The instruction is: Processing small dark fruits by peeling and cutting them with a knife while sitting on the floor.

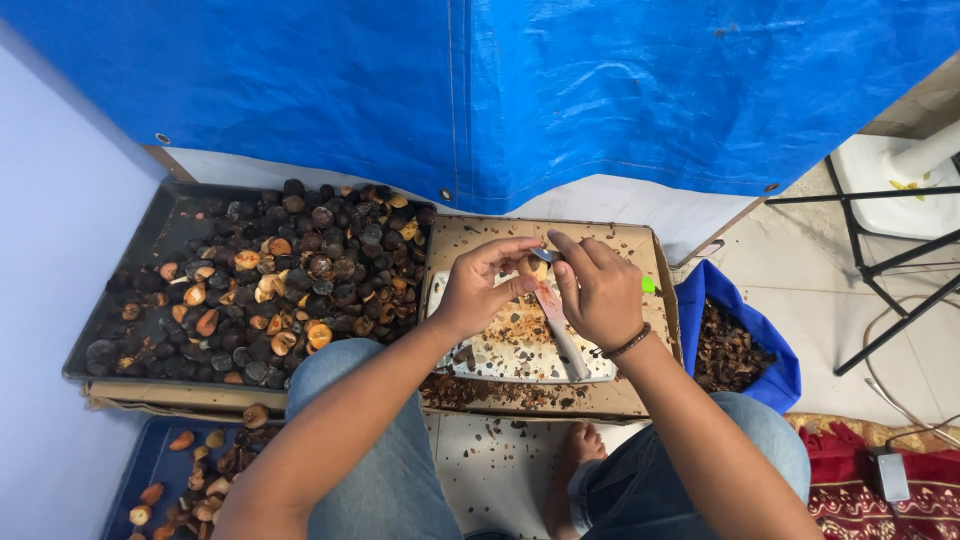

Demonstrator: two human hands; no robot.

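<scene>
A blue tarp (600,90) hangs across the whole top of your view, reaching down behind everything you work on; below it to your left sits a dark metal tray (180,215), heaped with blackened nuts (330,250), some split and showing pale orange insides; straight ahead of you lies a shallow cardboard box (640,245), and inside it a white speckled board (510,355) strewn with brown shell crumbs; to your right, just beside the box, a blue bag (745,310) stands open with dark shell pieces (728,350) in it; at your lower left a blue tray (150,465) holds a scatter of tan kernels (205,460); your knees in denim frame the floor between them.

Your left hand (480,285) is curled around a small pale nut (532,266), pinching it between thumb and fingertips just above the board; your right hand (598,290), with a dark bracelet (630,342) at the wrist, is closed on a knife (556,312), whose handle runs down past your palm toward the board and whose tip meets the nut; the two hands touch at the nut.
</scene>
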